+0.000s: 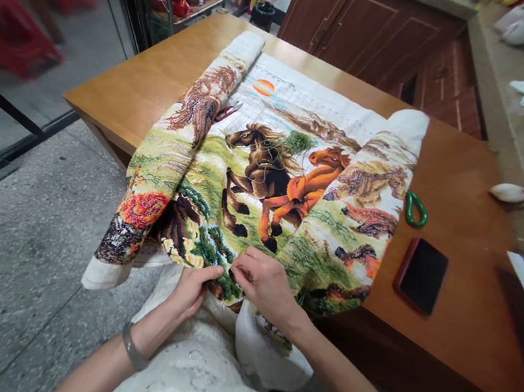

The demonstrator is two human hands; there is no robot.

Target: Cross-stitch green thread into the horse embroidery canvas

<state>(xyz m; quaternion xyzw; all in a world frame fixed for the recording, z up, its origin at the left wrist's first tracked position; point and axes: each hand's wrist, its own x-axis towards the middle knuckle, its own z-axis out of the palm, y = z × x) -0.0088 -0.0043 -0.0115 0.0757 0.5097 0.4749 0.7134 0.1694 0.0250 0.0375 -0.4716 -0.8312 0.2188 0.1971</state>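
Across the frame's centre lies our embroidered cloth (250,221); at lower centre our left hand (192,286) grips its near edge, thumb uppermost. Our right hand (264,283) pinches narrowly beside it, on what we cannot tell. Holding it taut should steady us.

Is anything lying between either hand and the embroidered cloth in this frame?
Nothing visible. The left hand holds the embroidered cloth by its near edge, and the right hand is close beside it, at the cloth. The green thread tangle and red-handled scissors lie farther up the cloth, beyond both hands.
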